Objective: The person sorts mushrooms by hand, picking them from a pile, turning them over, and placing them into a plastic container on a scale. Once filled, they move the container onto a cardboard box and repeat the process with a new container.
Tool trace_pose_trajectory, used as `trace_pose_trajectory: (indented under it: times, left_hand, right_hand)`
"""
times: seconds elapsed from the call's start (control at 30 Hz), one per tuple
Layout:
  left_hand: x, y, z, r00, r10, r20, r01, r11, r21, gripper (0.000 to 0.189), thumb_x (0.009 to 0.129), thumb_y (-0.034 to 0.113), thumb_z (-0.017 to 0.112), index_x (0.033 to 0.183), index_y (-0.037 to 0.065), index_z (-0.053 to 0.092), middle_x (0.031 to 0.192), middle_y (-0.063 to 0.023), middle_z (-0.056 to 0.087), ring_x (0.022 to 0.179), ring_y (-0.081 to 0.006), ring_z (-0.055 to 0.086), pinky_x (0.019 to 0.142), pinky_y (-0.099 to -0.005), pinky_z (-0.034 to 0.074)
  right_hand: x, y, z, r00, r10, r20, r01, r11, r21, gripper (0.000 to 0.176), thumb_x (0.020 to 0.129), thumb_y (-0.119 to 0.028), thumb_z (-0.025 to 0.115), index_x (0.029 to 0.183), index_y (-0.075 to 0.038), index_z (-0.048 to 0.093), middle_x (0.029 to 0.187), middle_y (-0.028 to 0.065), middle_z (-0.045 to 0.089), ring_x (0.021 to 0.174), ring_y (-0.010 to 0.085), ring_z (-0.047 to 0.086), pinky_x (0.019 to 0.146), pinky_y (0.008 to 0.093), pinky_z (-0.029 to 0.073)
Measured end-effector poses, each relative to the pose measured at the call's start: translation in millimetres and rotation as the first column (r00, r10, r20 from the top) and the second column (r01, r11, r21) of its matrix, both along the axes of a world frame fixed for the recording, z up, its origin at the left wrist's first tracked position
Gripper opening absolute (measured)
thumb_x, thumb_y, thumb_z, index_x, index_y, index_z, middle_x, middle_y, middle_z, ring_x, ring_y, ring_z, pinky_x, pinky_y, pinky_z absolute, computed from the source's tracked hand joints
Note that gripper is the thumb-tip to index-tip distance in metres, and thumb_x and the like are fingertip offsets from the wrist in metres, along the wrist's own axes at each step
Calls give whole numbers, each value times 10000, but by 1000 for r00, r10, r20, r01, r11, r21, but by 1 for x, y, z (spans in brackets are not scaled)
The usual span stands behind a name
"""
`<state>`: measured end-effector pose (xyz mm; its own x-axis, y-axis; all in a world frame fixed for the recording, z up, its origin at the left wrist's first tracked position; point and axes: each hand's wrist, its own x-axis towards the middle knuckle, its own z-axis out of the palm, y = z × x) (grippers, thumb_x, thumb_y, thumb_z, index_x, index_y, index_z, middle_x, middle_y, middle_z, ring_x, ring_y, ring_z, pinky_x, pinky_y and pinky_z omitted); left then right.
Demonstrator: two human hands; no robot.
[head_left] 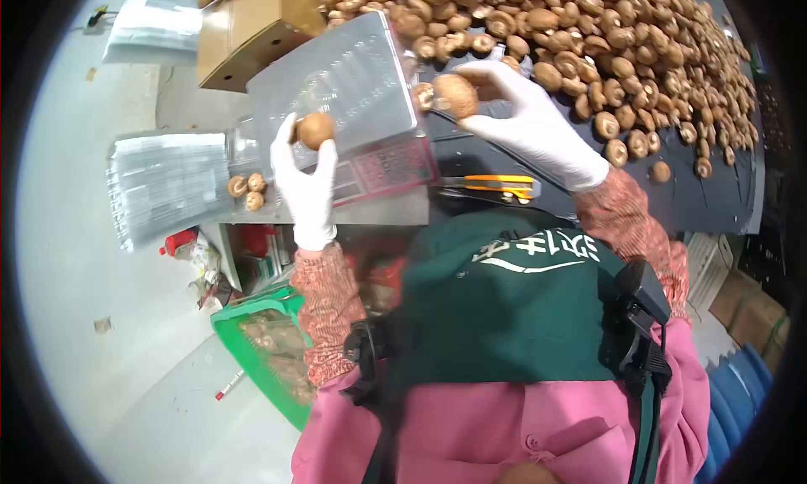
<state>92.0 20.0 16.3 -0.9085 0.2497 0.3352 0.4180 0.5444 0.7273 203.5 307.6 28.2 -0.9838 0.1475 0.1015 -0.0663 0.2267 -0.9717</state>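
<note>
My left hand (304,181), in a white glove, pinches a brown mushroom (316,130) between thumb and fingers over a clear plastic tray (336,81). On the other side of the tray, my gloved right hand (530,118) grips a larger mushroom (455,95) by its cap. A smaller mushroom (424,96) shows beside that one, at the tray's right edge. Under the tray's near side lies a pink printed panel (391,169). An orange utility knife (496,186) rests on the dark surface, between my right forearm and my apron.
A large heap of mushrooms (622,47) covers the far right of the dark table. Three mushrooms (254,200) sit left of my left hand, by a stack of clear trays (168,181). A cardboard box (252,34) stands behind; a green basket (261,366) is low left.
</note>
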Motion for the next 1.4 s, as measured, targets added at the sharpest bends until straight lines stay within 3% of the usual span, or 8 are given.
trace_pose_trajectory:
  times: [0.07,0.3,0.37,0.5,0.7,0.9,1.2,1.4]
  left_hand:
    - [-22,-39,-4,982,42,-186,-94,955,-280,535,838,107,758,1329,8,571,1284,-145,593,1193,-262,557,1058,-397,426]
    - [-40,-48,-36,999,-43,-29,38,987,-155,506,801,109,787,1267,12,615,1229,-156,619,1139,-302,583,1016,-393,454]
    - [-36,-39,-37,991,-55,-123,13,948,-317,512,786,110,792,1260,20,623,1206,-142,638,1109,-316,597,985,-400,475]
    - [-34,-40,-47,998,-53,19,54,998,-42,508,792,161,804,1255,40,635,1207,-141,652,1127,-310,602,978,-391,480]
    - [-31,-34,-35,987,-42,-153,-6,953,-303,625,763,292,828,1301,67,603,1292,-159,600,1255,-340,524,1146,-542,248]
    - [-42,-7,-21,959,-184,-214,81,906,-415,549,891,187,707,1373,-5,529,1368,-203,558,1299,-358,481,1123,-473,320]
    - [-46,-1,-36,950,-308,-57,245,845,-476,489,903,204,706,1342,35,571,1286,-171,613,1184,-344,574,1040,-437,417]
    - [-44,5,-22,950,-291,-113,222,883,-413,559,902,144,714,1402,-9,517,1351,-190,575,1243,-331,548,1094,-422,394]
  right_hand:
    - [-38,-34,7,997,81,-20,-78,992,97,524,818,-238,756,1268,-38,575,1186,145,647,1059,270,663,928,356,525]
    - [-132,-126,-42,962,180,-204,-6,764,646,449,798,-282,728,1171,-58,615,993,152,643,915,359,641,818,455,510]
    - [-129,-123,-50,962,211,-173,-41,737,675,441,797,-282,726,1166,-67,615,966,137,630,908,347,633,813,460,500]
    - [-115,-108,-56,969,191,-159,-37,743,669,445,815,-270,718,1202,-78,609,1015,138,624,987,340,618,855,461,492]
    - [-96,-94,-46,960,129,-248,5,878,478,373,848,-191,666,1197,-64,624,1091,157,653,1003,360,624,900,460,489]
    - [-6,-57,-67,913,-6,-407,185,897,401,334,818,-99,671,1149,-68,632,1098,132,653,1030,338,616,931,454,487]
    - [142,75,-113,656,-728,-200,551,280,786,446,763,-121,705,1192,-73,595,1128,137,636,1044,333,597,936,452,452]
    - [135,140,-146,751,-611,-252,437,174,882,344,777,-87,686,1115,-133,640,1108,84,635,937,290,615,847,412,479]
